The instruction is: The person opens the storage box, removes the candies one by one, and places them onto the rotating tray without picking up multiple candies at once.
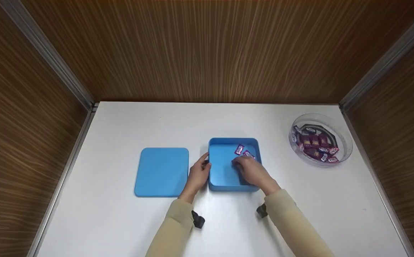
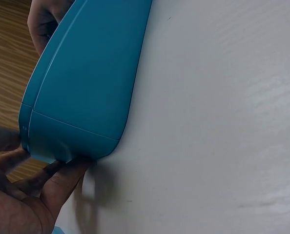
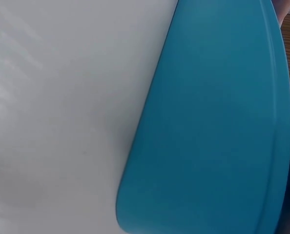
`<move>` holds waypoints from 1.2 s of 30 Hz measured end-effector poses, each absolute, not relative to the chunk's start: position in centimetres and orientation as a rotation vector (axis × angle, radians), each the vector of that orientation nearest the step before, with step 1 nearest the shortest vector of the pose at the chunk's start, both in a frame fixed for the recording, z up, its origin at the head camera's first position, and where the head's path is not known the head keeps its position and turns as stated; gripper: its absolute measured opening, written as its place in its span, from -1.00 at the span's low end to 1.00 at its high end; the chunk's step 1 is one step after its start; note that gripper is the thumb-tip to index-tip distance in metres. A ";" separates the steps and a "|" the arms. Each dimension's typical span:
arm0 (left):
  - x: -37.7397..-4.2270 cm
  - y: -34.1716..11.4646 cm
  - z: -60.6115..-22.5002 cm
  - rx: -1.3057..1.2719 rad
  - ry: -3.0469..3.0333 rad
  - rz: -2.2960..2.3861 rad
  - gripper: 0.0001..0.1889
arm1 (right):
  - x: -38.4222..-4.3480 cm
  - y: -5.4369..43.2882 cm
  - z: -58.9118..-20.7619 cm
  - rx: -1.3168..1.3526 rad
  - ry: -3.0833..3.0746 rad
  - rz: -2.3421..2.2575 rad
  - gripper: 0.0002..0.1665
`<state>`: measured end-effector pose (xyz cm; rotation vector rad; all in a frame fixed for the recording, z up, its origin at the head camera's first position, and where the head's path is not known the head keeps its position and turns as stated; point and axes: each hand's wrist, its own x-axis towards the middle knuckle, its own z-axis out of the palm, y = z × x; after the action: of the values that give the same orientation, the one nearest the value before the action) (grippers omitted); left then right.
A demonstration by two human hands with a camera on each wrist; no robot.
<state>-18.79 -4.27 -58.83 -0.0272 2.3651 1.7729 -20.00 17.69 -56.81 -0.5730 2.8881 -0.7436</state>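
Observation:
A blue square box (image 1: 223, 175) stands open-topped on the white table. My left hand (image 1: 199, 173) rests against its outer left wall; in the left wrist view the thumb and fingers (image 2: 67, 183) press that side near a corner. My right hand (image 1: 252, 170) reaches over the near right part of the box, fingers bent down inside it. What lies under its fingertips is hidden, so I cannot tell whether they hold anything. Just beyond that hand, two wrapped candies, one purple (image 1: 239, 149) and one partly covered (image 1: 249, 154), lie on the box floor. The right wrist view shows mostly the box's outer wall (image 3: 208, 126).
A flat blue lid (image 1: 162, 172) lies left of the box. At the back right, a clear round container (image 1: 348, 142) holds several wrapped candies (image 1: 314, 141) in purple, red and dark wrappers. Wood-grain panels (image 1: 207, 50) close in the table's back and sides.

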 end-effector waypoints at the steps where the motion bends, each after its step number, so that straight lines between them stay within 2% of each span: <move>1: -18.8 -4.3 -58.8 -0.030 2.364 1.772 -0.50 | -20.0 17.7 -56.8 -0.570 2.891 -0.742 -0.75; 9: -18.8 -4.3 -58.9 -0.034 2.373 1.758 -0.50 | -20.0 17.9 -56.5 -0.558 2.919 -0.790 -0.76; 18: -18.6 -4.4 -58.9 -0.006 2.369 1.770 -0.50 | -20.1 19.0 -56.2 -0.485 2.908 -1.094 -0.77; 36: -18.7 -4.4 -58.9 -0.008 2.380 1.753 -0.50 | -19.1 23.6 -54.2 -0.106 2.807 -1.534 -0.74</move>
<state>-18.70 -4.36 -58.90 -0.0081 2.3800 1.7534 -19.14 23.58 -54.23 -0.1065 2.8072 -1.5340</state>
